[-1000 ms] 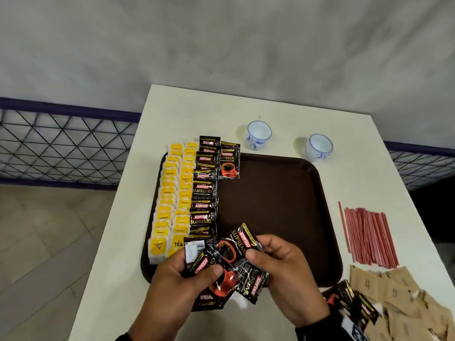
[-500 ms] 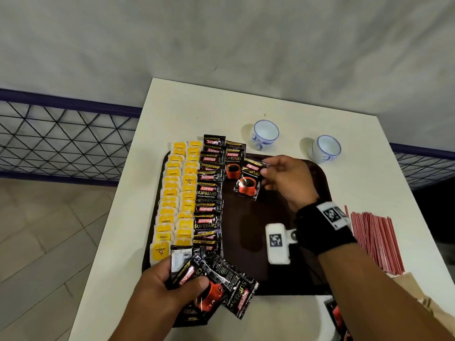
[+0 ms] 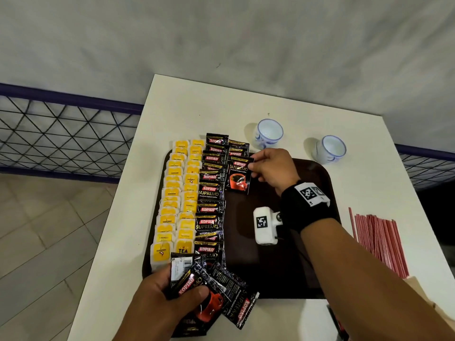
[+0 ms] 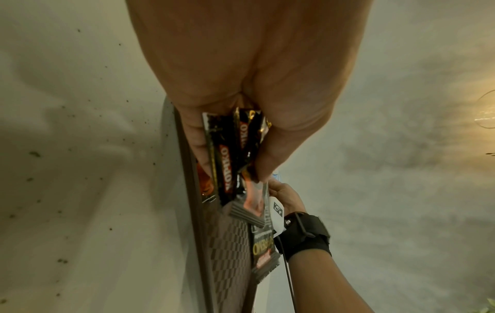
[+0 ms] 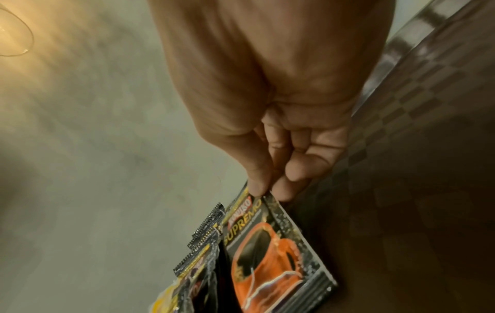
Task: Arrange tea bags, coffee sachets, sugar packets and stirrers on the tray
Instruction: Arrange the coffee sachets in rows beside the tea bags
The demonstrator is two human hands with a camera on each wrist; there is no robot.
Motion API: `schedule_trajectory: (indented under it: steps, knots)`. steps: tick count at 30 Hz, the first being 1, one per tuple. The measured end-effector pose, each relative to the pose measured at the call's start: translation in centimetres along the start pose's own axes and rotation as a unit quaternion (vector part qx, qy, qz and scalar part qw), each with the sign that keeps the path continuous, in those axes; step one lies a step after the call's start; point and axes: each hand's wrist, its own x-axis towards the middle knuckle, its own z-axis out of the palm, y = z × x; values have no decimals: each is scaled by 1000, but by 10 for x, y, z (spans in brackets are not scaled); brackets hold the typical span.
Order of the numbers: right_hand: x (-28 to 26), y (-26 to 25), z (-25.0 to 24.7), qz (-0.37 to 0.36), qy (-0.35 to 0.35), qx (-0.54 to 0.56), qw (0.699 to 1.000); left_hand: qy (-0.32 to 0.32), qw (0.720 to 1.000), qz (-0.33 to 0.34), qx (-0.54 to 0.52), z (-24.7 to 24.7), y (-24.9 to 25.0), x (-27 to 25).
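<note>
A dark brown tray (image 3: 290, 262) lies on the white table (image 3: 187, 112). Two columns of yellow tea bags (image 3: 176, 200) fill its left side, with a column of black coffee sachets (image 3: 210, 193) beside them. My right hand (image 3: 256, 166) pinches the top right corner of one coffee sachet (image 3: 238, 177) (image 5: 270, 252) that lies in a second sachet column at the tray's far end. My left hand (image 3: 177, 294) grips a fan of several coffee sachets (image 3: 216, 294) (image 4: 227, 167) over the tray's near left corner. Red stirrers (image 3: 379, 238) lie on the table to the right.
Two small white-and-blue cups (image 3: 269, 132) (image 3: 330, 148) stand beyond the tray. Brown sugar packets (image 3: 428, 299) show at the right edge, partly hidden by my forearm. A metal lattice fence (image 3: 61, 134) runs behind the table on the left.
My right hand took one sachet from the bunch, carried it to the tray's far end and brought it down onto the second column. My left hand stayed near the front corner.
</note>
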Motion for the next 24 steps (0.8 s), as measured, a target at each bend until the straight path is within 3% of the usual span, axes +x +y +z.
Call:
schedule_trajectory:
  steps: [24]
  knots:
    - [15, -5, 11, -25, 34, -92, 995, 4, 1000, -21, 9, 3, -2, -1]
